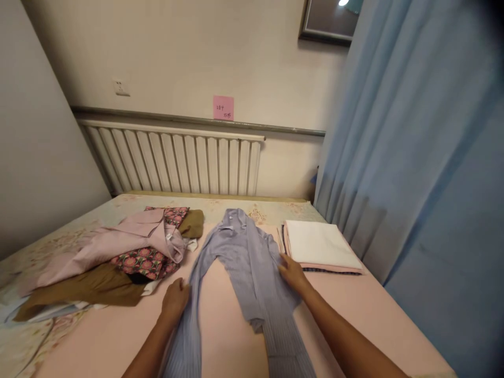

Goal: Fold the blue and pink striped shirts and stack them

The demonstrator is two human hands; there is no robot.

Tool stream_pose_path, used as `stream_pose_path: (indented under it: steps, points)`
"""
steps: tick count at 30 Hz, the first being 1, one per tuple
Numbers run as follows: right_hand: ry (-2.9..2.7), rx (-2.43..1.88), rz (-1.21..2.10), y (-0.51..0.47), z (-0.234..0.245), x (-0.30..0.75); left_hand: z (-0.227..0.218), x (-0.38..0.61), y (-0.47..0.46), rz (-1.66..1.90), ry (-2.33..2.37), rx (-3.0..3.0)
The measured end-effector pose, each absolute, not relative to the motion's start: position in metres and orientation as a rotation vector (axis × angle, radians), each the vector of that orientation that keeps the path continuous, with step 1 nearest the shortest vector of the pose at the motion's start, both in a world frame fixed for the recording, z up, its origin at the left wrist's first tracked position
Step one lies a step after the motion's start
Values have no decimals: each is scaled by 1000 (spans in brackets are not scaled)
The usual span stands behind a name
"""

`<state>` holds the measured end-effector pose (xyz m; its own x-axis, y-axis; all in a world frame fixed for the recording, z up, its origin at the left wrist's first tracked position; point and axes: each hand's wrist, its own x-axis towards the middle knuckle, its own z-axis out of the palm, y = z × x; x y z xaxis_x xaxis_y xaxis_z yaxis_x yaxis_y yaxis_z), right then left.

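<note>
A blue-grey, finely striped long-sleeved shirt [240, 262] lies spread on the pink sheet, its collar toward the wall and its sleeves reaching toward me. At the outer edge of the sleeve on the left is my left hand [176, 298], its fingers curled closed against the fabric. My right hand [292, 273] is closed on the right side of the shirt, below the shoulder. The fingertips of both hands are partly hidden. One front panel is folded over the shirt's middle, and its hem is bunched.
To the left is a loose heap of clothes: a pink garment [129, 236], a floral one [144, 262] and a brown one [94, 286]. A folded stack with a white cloth [318, 242] on top lies right. Behind are a radiator [177, 160] and blue curtain [378, 142].
</note>
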<state>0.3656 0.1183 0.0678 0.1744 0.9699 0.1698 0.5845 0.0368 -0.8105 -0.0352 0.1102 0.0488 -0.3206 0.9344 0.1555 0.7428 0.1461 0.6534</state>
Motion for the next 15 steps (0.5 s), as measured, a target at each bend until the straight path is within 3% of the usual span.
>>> stream_pose_path:
  steps: [7, 15]
  points:
    - [-1394, -1831, 411, 38, 5, 394, 29, 19, 56, 1175, 2013, 1945]
    - [-1305, -1983, 265, 22, -5, 412, 9, 117, 27, 823, 1553, 995]
